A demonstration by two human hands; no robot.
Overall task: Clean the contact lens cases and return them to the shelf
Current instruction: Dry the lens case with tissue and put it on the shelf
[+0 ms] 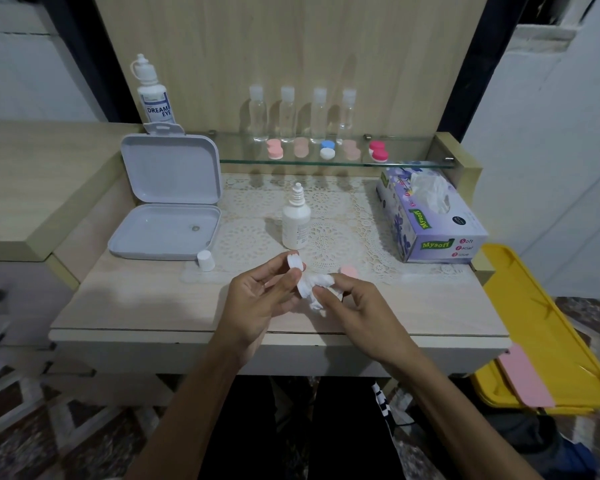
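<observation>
Over the table's front edge, my left hand (pixel 260 296) pinches a white lens case (pixel 296 263) between thumb and fingers. My right hand (pixel 357 303) grips a crumpled white tissue (pixel 314 287) pressed against the case. A pink cap (pixel 349 271) lies on the lace mat just behind my right hand. On the glass shelf (pixel 413 164) stand several lens cases: a pink one (pixel 275 149), a pale one (pixel 301 147), a blue and white one (pixel 327 150), another pale one (pixel 351 150) and a red one (pixel 378 151).
An uncapped solution bottle (pixel 296 221) stands mid-table, its white cap (pixel 205 260) to the left. An open grey box (pixel 168 199) sits at left, a tissue box (pixel 430 216) at right. Several clear bottles (pixel 287 114) and a Dream Eye bottle (pixel 153 95) stand behind. A yellow tray (pixel 541 327) lies right of the table.
</observation>
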